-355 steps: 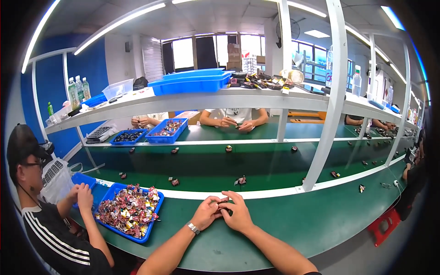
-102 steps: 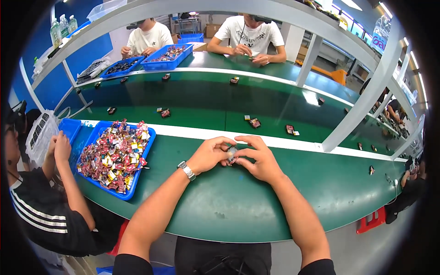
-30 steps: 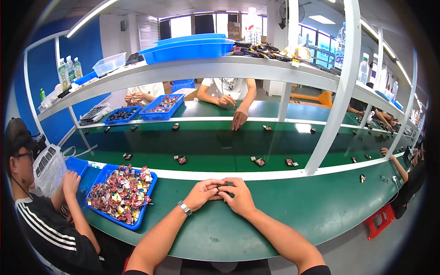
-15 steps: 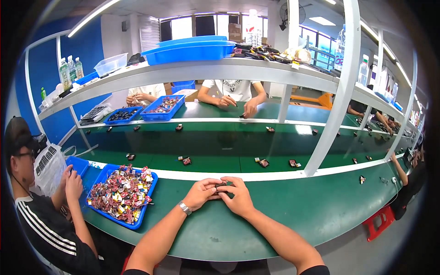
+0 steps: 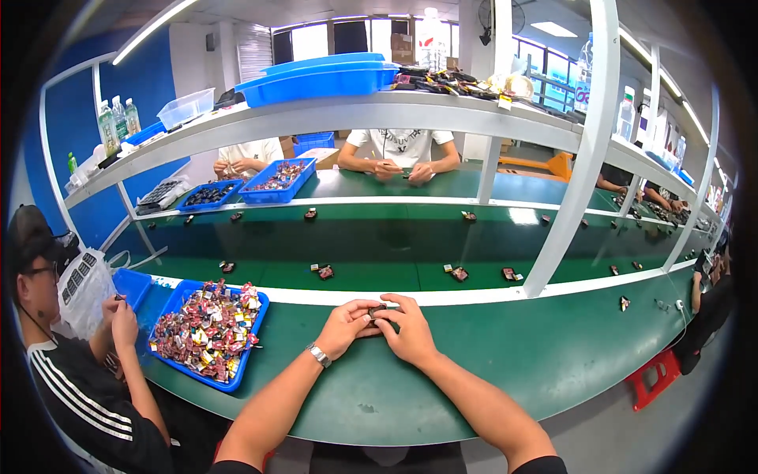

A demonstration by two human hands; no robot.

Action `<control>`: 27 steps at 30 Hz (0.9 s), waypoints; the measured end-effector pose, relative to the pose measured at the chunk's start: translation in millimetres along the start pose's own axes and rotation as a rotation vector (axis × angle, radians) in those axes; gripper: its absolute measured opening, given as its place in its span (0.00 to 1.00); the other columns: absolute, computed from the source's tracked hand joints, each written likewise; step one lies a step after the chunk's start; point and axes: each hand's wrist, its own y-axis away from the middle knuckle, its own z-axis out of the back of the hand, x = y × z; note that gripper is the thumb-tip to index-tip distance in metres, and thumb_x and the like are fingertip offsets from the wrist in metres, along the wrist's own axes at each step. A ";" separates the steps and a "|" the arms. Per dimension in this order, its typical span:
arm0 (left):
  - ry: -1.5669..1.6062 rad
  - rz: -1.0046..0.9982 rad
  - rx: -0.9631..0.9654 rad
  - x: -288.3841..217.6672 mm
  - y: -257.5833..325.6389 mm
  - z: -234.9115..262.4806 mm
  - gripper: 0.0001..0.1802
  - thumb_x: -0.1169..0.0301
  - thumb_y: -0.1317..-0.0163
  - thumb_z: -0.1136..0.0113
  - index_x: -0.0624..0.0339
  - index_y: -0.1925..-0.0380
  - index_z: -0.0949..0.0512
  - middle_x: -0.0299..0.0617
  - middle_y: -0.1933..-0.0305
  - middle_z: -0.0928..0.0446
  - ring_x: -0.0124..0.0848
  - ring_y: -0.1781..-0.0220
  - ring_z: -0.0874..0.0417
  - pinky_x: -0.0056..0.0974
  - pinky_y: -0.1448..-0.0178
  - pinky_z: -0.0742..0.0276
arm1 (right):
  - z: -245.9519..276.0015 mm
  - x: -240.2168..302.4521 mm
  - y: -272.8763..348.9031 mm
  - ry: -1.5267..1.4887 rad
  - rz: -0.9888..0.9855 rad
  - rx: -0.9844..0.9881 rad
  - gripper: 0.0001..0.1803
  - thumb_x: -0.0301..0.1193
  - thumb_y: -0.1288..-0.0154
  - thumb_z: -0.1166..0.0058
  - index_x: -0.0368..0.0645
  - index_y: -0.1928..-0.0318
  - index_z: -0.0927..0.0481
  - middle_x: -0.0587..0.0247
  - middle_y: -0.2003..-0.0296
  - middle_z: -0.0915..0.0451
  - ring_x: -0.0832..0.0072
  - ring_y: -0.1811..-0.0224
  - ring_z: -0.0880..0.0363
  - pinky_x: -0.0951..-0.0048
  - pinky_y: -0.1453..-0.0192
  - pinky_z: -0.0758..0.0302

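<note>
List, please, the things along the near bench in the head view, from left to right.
Blue tray, heaped tray, watch, left hand, held part, right hand, loose part, white cord.

Black letters cross a shirt (image 5: 401,145) beyond the shelf (image 5: 316,119); on the shelf, one bottle (image 5: 430,41) shows red marks, another bottle (image 5: 584,75) purple letters.

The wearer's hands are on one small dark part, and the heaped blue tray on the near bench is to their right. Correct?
Wrong side: the head view shows the heaped blue tray to their left. The left hand and right hand are on one small dark part.
</note>
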 end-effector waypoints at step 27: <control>-0.002 0.064 0.005 1.9 -1.9 4.4 0.17 0.76 0.29 0.52 0.66 0.41 0.32 0.44 0.46 0.24 0.34 0.45 0.20 0.42 0.40 0.19 | -3.1 9.8 -2.6 0.248 0.183 -0.114 0.10 0.24 0.49 0.33 0.42 0.65 0.18 0.61 0.62 0.22 0.64 0.61 0.20 0.67 0.61 0.20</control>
